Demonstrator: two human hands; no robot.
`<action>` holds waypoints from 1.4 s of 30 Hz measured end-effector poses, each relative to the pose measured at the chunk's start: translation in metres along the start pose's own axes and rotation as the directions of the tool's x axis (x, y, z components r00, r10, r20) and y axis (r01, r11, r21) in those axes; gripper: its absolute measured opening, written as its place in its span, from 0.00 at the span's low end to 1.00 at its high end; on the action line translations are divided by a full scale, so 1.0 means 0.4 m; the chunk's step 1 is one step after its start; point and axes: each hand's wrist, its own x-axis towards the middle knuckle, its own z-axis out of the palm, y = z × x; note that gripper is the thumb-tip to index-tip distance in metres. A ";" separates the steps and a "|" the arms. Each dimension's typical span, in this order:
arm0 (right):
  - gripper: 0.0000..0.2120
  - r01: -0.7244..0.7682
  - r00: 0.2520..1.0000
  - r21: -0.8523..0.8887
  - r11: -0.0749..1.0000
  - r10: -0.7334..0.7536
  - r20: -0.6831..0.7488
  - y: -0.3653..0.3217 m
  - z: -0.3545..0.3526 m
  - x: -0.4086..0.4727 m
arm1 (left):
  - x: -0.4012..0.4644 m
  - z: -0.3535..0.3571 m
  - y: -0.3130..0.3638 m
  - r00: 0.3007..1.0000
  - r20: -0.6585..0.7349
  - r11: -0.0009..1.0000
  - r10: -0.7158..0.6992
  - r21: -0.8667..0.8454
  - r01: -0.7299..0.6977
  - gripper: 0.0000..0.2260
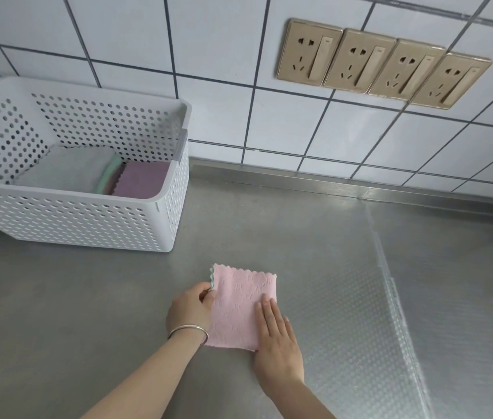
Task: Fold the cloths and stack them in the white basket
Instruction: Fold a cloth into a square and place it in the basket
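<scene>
A pink cloth, folded into a small square with a green underside showing at its top left corner, lies flat on the steel counter. My left hand pinches the cloth's left edge near that corner. My right hand presses flat on the cloth's lower right part, fingers straight. The white perforated basket stands at the back left. Inside it lie folded cloths: a grey one on the left, a purple one on the right, and green and pink edges between them.
A tiled wall with a row of gold power sockets rises behind the counter. A clear dimpled mat covers the counter's right half. A raised steel lip runs along the wall.
</scene>
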 end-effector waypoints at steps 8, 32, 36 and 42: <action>0.33 0.101 0.994 -0.088 0.991 -0.103 -0.019 0.001 -0.060 0.004 | -0.007 0.033 -0.032 0.936 -0.151 0.948 0.318 0.081 -0.309 0.16; 0.23 -0.393 0.919 0.422 0.817 0.335 0.207 0.010 -0.119 0.105 | -0.028 0.042 0.002 0.962 -0.178 0.943 0.209 0.298 -0.150 0.18; 0.10 -0.641 0.767 0.598 0.482 0.430 0.476 0.018 -0.155 0.102 | -0.064 0.030 0.017 0.976 -0.155 0.946 -0.153 0.261 0.190 0.12; 0.07 -0.650 0.757 0.574 0.498 0.351 0.552 0.007 -0.180 0.099 | -0.098 0.002 0.011 0.984 0.024 0.984 -0.178 -0.020 0.178 0.05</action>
